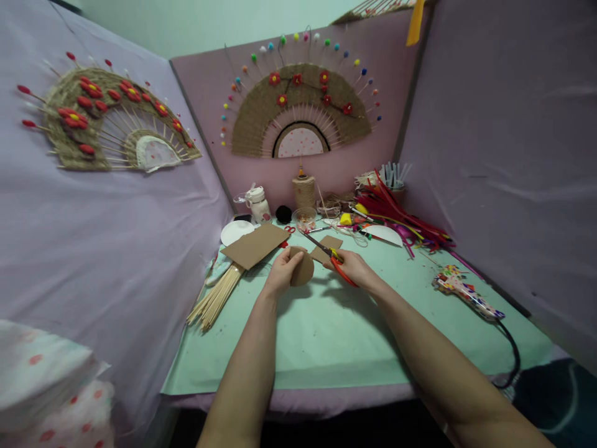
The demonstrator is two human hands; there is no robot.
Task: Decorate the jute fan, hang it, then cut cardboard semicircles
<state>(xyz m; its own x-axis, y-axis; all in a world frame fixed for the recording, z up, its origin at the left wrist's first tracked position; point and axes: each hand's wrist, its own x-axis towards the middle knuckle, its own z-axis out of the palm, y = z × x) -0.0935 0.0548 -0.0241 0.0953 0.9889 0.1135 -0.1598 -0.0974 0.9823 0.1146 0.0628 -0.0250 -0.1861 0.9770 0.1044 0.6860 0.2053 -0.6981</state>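
My left hand pinches a rounded piece of brown cardboard above the middle of the table. Close to its right, my right hand grips scissors with red and yellow handles. The scissors' dark blades stand apart, pointing up and left, clear of the rounded piece. A smaller cardboard scrap shows behind the blades. Beyond my left hand, a large cardboard sheet lies across the upper end of a bundle of thin wooden sticks.
A glue gun with a black cord lies at the right. Along the back stand a white bottle, a twine spool and red pipe cleaners. A decorated fan hangs on the back panel, another on the left panel.
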